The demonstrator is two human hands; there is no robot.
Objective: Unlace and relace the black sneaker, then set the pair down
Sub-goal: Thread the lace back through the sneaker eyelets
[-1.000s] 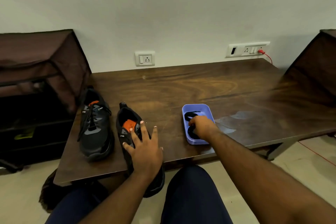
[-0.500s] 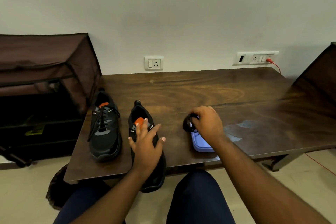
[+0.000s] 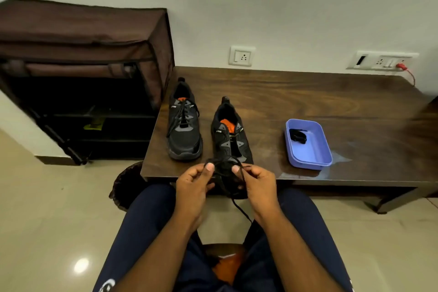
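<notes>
Two black sneakers stand on the dark wooden table (image 3: 308, 102). The left sneaker (image 3: 183, 125) is laced. The right sneaker (image 3: 230, 135) has no lace, and its orange tongue shows. Both my hands are at the table's near edge, in front of that sneaker's toe. My left hand (image 3: 194, 187) and my right hand (image 3: 257, 185) each pinch a black shoelace (image 3: 225, 166) between thumb and fingers. The lace loops between them and one end hangs down towards my lap.
A purple plastic tray (image 3: 315, 152) with a small black item in it sits right of the sneakers. A brown fabric shoe rack (image 3: 83, 73) stands left of the table. Wall sockets (image 3: 241, 55) are behind. My knees are below the table edge.
My right hand lifted the lace out of the purple tray and brought it to the table's near edge. My left hand left the unlaced sneaker and took hold of the lace too.
</notes>
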